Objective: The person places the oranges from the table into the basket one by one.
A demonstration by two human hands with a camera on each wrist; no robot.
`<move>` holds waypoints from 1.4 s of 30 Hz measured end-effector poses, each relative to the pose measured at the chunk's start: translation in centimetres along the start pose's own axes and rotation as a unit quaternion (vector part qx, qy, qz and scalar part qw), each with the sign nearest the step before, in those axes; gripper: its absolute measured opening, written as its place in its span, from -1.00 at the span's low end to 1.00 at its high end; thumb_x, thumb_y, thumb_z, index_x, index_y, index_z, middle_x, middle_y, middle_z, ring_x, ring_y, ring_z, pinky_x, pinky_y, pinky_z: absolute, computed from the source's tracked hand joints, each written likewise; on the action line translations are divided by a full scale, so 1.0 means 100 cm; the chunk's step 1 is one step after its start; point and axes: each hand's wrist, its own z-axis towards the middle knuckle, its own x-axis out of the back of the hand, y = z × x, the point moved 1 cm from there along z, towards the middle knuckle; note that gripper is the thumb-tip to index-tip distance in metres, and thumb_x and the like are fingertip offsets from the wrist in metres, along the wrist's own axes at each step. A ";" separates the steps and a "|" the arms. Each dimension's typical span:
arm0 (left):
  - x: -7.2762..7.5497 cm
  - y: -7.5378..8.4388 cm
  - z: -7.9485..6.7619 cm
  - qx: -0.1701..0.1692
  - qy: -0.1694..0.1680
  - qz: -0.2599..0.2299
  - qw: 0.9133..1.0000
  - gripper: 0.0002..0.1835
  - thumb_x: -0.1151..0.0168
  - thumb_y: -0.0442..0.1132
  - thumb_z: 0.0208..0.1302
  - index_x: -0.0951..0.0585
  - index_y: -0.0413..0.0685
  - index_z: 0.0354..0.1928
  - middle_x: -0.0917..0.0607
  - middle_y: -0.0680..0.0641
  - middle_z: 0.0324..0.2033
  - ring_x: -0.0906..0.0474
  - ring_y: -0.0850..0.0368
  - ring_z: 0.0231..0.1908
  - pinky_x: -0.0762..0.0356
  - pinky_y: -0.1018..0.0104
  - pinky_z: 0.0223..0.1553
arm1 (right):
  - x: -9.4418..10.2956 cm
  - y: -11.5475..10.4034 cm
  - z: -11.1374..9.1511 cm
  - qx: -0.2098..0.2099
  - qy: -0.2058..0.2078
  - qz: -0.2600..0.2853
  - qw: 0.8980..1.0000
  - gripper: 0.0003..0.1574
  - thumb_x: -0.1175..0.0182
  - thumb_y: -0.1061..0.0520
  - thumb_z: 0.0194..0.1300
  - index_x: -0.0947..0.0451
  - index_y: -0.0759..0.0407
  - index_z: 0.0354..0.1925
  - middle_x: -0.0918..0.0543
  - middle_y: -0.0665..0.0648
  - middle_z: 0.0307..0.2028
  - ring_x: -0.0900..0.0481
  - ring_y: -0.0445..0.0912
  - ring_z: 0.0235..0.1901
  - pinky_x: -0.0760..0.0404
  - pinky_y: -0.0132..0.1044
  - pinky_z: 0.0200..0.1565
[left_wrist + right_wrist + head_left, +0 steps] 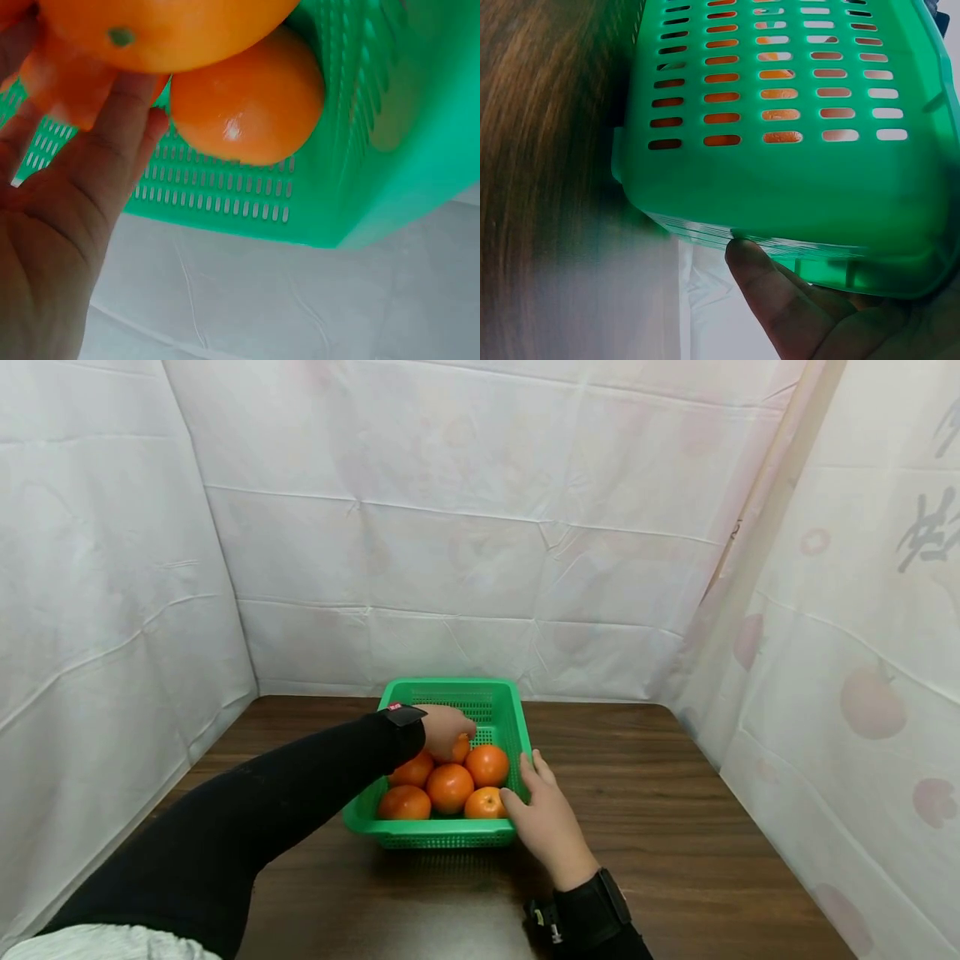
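Observation:
A green plastic basket [435,828] with slotted walls stands on the table, holding several oranges [450,788] toward its near end. My left hand [448,729] reaches down inside it, fingers around an orange [64,86] behind the others. In the left wrist view, a larger-looking orange [172,34] with a green stem spot lies close above those fingertips, and another orange [247,105] sits beside them. My right hand [549,822] grips the basket's right side, thumb over the rim and fingers along the outside. A fingertip [750,259] presses the outer wall in the right wrist view.
The dark wooden table [637,802] extends to both sides of the basket. White sheeting [450,527] rises behind the table's far edge, with further sheets at left and right [847,677]. The basket's far end is near the back sheet.

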 end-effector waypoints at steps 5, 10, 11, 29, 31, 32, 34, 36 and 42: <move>0.007 -0.014 0.007 -0.019 0.039 0.068 0.997 -0.41 -0.35 -0.17 0.47 -0.51 0.27 0.49 -0.59 -0.04 0.40 -0.57 0.01 0.25 -0.58 0.03 0.31 | -0.001 -0.001 0.000 -0.004 -0.002 0.004 1.000 -0.08 -0.09 -0.21 0.59 -0.07 0.07 0.69 0.03 0.11 0.73 -0.14 0.26 0.64 -0.30 0.36 0.50; 0.018 -0.019 -0.012 -0.031 0.075 0.068 0.994 -0.46 -0.32 -0.11 0.51 -0.53 0.16 0.48 -0.54 -0.13 0.45 -0.50 -0.10 0.41 -0.50 -0.04 0.41 | -0.001 0.000 0.000 -0.004 -0.002 0.004 1.000 -0.07 -0.09 -0.20 0.59 -0.07 0.07 0.69 0.05 0.11 0.74 -0.12 0.27 0.65 -0.29 0.36 0.51; 0.019 -0.020 -0.017 -0.027 0.083 0.065 0.994 -0.47 -0.31 -0.09 0.52 -0.53 0.17 0.47 -0.53 -0.13 0.45 -0.50 -0.10 0.40 -0.50 -0.04 0.41 | -0.001 0.000 0.000 -0.005 -0.001 0.004 1.000 -0.08 -0.09 -0.20 0.59 -0.06 0.07 0.69 0.05 0.12 0.74 -0.11 0.26 0.65 -0.28 0.36 0.51; -0.025 -0.046 -0.093 -0.012 0.250 -0.041 0.967 -0.51 -0.32 0.00 0.50 -0.62 0.09 0.39 -0.59 -0.19 0.37 -0.50 -0.25 0.39 -0.54 -0.19 0.37 | -0.002 -0.002 -0.002 0.003 0.006 0.001 1.000 -0.09 -0.10 -0.18 0.59 -0.09 0.11 0.69 0.03 0.16 0.73 -0.12 0.28 0.65 -0.28 0.37 0.51; -0.036 -0.048 -0.101 -0.005 0.256 -0.057 0.965 -0.44 -0.34 0.04 0.49 -0.58 0.04 0.43 -0.56 -0.23 0.40 -0.47 -0.28 0.42 -0.52 -0.24 0.38 | -0.001 -0.001 -0.001 0.003 0.005 0.001 1.000 -0.09 -0.09 -0.18 0.59 -0.09 0.11 0.69 0.03 0.16 0.73 -0.12 0.28 0.65 -0.28 0.38 0.51; -0.042 -0.048 -0.105 -0.001 0.257 -0.067 0.964 -0.42 -0.34 0.06 0.49 -0.56 0.03 0.45 -0.54 -0.26 0.42 -0.45 -0.30 0.43 -0.51 -0.27 0.38 | -0.001 -0.001 -0.001 0.002 0.004 0.002 1.000 -0.09 -0.09 -0.18 0.60 -0.08 0.10 0.69 0.04 0.15 0.73 -0.11 0.28 0.65 -0.28 0.37 0.51; -0.053 -0.048 -0.112 0.016 0.253 -0.088 0.963 -0.35 -0.34 0.11 0.48 -0.52 0.01 0.49 -0.47 -0.31 0.47 -0.38 -0.36 0.47 -0.47 -0.36 0.38 | 0.000 0.001 0.000 0.001 0.002 0.003 1.000 -0.08 -0.09 -0.18 0.60 -0.07 0.09 0.69 0.05 0.14 0.73 -0.10 0.28 0.65 -0.27 0.37 0.51; -0.063 -0.045 -0.119 0.030 0.242 -0.105 0.964 -0.25 -0.37 0.19 0.43 -0.48 0.00 0.52 -0.40 -0.36 0.51 -0.32 -0.43 0.50 -0.44 -0.43 0.36 | 0.001 0.002 0.000 -0.001 0.000 0.003 1.000 -0.08 -0.09 -0.18 0.60 -0.05 0.07 0.70 0.06 0.14 0.74 -0.09 0.28 0.66 -0.26 0.37 0.52; -0.082 -0.035 -0.130 0.052 0.207 -0.175 0.961 0.00 -0.44 0.34 0.28 -0.34 -0.02 0.61 -0.14 -0.44 0.62 -0.16 -0.58 0.54 -0.39 -0.57 0.31 | 0.004 0.003 -0.001 -0.002 0.000 -0.002 1.000 -0.08 -0.10 -0.19 0.60 -0.07 0.08 0.70 0.05 0.16 0.73 -0.10 0.30 0.65 -0.26 0.38 0.51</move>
